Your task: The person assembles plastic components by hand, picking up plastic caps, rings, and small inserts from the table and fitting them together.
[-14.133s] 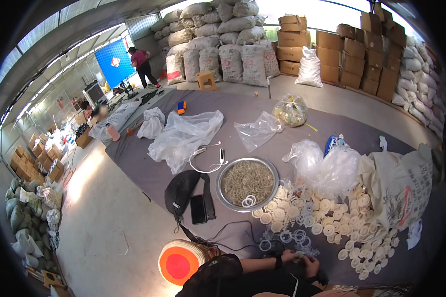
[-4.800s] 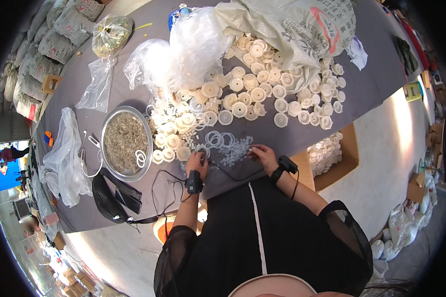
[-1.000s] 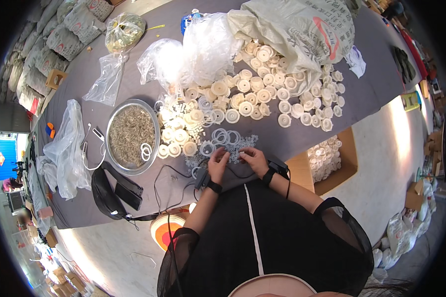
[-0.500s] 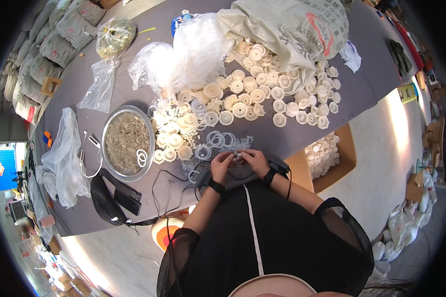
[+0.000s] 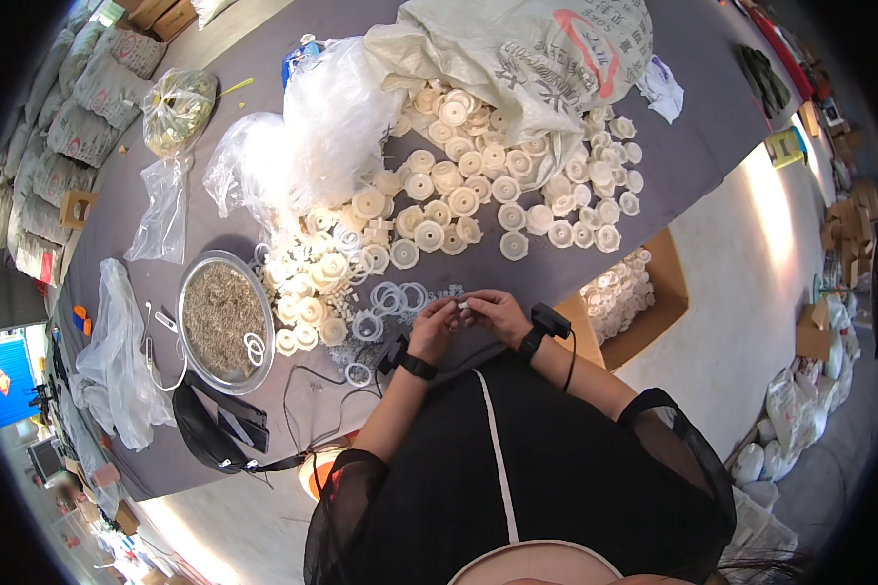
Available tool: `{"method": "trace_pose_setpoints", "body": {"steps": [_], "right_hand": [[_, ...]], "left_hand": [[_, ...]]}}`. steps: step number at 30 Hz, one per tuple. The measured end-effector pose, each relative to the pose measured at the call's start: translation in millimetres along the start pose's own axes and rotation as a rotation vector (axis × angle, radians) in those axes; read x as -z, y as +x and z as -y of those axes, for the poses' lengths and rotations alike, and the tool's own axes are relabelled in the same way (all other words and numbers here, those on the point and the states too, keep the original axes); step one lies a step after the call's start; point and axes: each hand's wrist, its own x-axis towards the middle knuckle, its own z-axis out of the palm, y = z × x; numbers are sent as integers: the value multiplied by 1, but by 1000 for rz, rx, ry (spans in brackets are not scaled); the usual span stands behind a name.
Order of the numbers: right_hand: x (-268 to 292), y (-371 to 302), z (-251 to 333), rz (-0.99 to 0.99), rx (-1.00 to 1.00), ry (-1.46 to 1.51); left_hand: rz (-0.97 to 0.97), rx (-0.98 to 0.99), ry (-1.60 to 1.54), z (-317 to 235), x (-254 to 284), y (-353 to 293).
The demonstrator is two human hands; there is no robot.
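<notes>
The two hands, held apart a second earlier, had been brought together over the near side of the grey cloth [image 5: 683, 156]. A small white piece [image 5: 464, 304] was pinched between the thumb and forefinger of the right hand [image 5: 500, 315], and the left hand [image 5: 433, 330] had been drawn up to it. By this, it could be judged, the handling had been shifted from one hand to both. The left fingers were curled in close to the piece; whether anything was gripped by their tips could not be told.

Just beyond the hands, clear rings [image 5: 401, 293] and a scatter of tiny clear bits [image 5: 452, 292] were spread on the cloth. Farther back, cream round parts [image 5: 463, 202] were heaped, and a metal bowl [image 5: 182, 331] filled with greyish bits was set to the left.

Writing was found mainly on the pale woven sack [image 5: 532, 68], on which a red curved mark and dark characters were printed, partly lost in folds. Print was also borne by the stacked sacks [image 5: 112, 95], too small to be made out. The blue curtain [image 5: 0, 395] was marked with a red diamond. On the white piece, no lettering could be discerned.
</notes>
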Motion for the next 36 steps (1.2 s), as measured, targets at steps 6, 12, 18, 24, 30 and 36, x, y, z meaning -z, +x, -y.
{"method": "trace_pose_setpoints", "body": {"steps": [6,12,18,24,30,36], "right_hand": [[7,6,5,-148,225,-184],[13,11,24,-145,96,-106],[23,16,21,-187,61,-65],[30,8,25,-211,43,20],[36,7,27,-222,78,41],[-11,12,25,-97,225,-198]], "left_hand": [[-134,19,-64,-1,-28,11],[-153,-26,30,1,-43,19],[-219,-202,610,-1,-33,41],[-521,-1098,1611,-68,-54,79],[-434,-912,1799,-77,-40,74],[-479,-629,1128,-51,-36,43]]}}
